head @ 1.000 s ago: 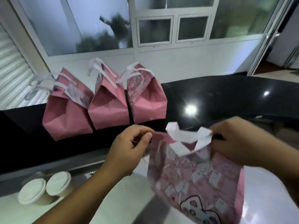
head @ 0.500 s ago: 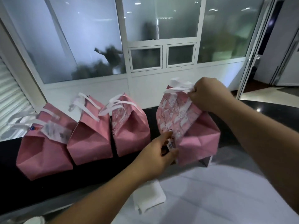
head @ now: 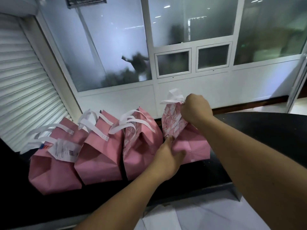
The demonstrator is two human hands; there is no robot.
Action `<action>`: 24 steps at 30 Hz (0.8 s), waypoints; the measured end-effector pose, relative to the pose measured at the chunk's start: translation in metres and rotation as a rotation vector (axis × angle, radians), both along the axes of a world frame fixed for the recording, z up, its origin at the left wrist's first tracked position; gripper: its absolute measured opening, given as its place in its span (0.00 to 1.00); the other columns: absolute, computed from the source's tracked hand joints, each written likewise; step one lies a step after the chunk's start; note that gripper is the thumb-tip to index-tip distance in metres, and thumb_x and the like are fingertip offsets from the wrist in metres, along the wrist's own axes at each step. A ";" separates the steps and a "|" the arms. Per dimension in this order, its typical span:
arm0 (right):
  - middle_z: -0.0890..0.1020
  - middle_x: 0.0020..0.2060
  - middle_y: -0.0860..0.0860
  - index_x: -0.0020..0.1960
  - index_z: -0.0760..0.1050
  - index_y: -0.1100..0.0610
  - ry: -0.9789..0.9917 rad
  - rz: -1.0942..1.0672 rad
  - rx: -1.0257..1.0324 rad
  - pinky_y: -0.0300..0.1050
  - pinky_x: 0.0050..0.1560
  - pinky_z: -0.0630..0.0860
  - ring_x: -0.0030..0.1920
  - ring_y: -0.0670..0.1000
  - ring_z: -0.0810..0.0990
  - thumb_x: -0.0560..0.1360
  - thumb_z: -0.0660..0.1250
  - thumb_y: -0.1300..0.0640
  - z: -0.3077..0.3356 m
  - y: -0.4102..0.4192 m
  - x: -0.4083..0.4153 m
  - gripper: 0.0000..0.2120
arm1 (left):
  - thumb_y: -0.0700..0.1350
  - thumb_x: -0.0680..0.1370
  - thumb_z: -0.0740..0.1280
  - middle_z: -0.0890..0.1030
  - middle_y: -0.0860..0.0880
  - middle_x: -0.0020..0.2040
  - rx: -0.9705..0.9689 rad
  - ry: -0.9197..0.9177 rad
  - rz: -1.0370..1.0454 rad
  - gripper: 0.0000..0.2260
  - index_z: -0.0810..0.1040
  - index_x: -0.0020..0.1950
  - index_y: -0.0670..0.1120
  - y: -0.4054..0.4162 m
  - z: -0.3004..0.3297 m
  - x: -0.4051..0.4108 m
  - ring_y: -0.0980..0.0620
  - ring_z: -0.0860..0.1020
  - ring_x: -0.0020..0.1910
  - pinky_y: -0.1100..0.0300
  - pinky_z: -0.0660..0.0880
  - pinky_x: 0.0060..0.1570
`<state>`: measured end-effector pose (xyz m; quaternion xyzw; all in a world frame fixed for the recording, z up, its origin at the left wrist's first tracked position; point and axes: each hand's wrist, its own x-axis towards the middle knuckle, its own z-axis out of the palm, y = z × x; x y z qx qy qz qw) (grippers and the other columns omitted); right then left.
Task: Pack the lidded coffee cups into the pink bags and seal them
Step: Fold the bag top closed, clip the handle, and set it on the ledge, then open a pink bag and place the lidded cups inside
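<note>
Four pink bags in a row on the black bench (head: 265, 130), touching or almost touching side by side. Fourth bag (head: 191, 145) at the right end, just beside the third bag (head: 141, 146). Right hand (head: 196, 108), grip clenched on the fourth bag's folded top near its white handles (head: 174, 97). Left hand (head: 167, 156) at the bag's lower left front, fingers (head: 169, 140) fairly straight and pressing on the pink paper, thumb out along the bag's base, not pinching anything. First bag (head: 53, 171) at far left has a white receipt (head: 64, 151) on its front; second bag (head: 99, 158) beside it. All tops folded closed, white handles loose. Cups not visible. Frosted window wall (head: 191, 39) behind, white shutter (head: 21, 83) at left
</note>
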<state>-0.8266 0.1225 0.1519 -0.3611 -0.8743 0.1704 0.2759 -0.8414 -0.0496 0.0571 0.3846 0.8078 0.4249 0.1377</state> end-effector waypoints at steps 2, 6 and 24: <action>0.74 0.36 0.55 0.36 0.68 0.57 -0.019 0.009 -0.032 0.46 0.40 0.69 0.38 0.60 0.73 0.79 0.66 0.53 -0.009 0.006 -0.012 0.15 | 0.50 0.82 0.68 0.71 0.50 0.77 -0.043 -0.008 0.024 0.30 0.62 0.82 0.49 0.005 -0.001 -0.001 0.50 0.71 0.74 0.62 0.67 0.69; 0.77 0.35 0.54 0.38 0.72 0.59 -0.002 0.028 -0.129 0.44 0.33 0.67 0.35 0.57 0.75 0.80 0.66 0.47 -0.023 0.016 -0.024 0.18 | 0.52 0.81 0.69 0.75 0.52 0.73 -0.071 -0.051 0.044 0.28 0.65 0.80 0.52 0.005 -0.006 0.000 0.54 0.75 0.68 0.67 0.69 0.61; 0.82 0.33 0.55 0.38 0.77 0.59 -0.135 0.034 -0.016 0.46 0.32 0.74 0.35 0.59 0.80 0.77 0.64 0.43 -0.009 -0.057 0.094 0.19 | 0.56 0.76 0.67 0.73 0.52 0.74 -0.223 0.126 -0.080 0.31 0.67 0.79 0.51 -0.075 0.004 0.030 0.52 0.75 0.68 0.56 0.72 0.68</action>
